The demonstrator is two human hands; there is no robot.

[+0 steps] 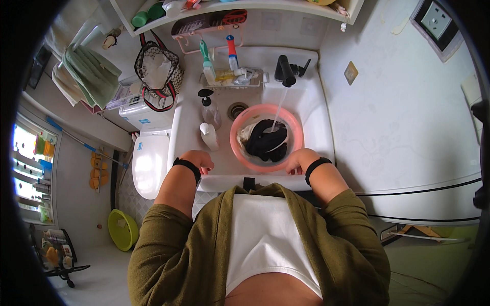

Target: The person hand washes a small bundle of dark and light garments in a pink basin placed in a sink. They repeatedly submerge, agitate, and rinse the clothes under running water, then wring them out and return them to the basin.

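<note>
Water runs from the black faucet [285, 71] into a pink plastic basin [236, 153] standing in the white sink [226, 164]. Dark wet cloth [264, 142] lies in the basin, with a cream-coloured cloth [245, 134] at its left side. My left hand [201, 161] rests by the sink's front edge, left of the basin, fingers loosely curled, with nothing seen in it. At the basin's lower right is my right hand [299, 161], fingers bent down near the rim; whether it touches the rim is unclear. Each wrist wears a black band.
A clear pump bottle [210, 111] and a white bottle [209, 136] stand left of the basin, near the drain [237, 110]. Behind are a wire rack [250, 82] and hanging brushes [231, 52]. A toilet [150, 164] and a patterned bag [174, 72] are at the left.
</note>
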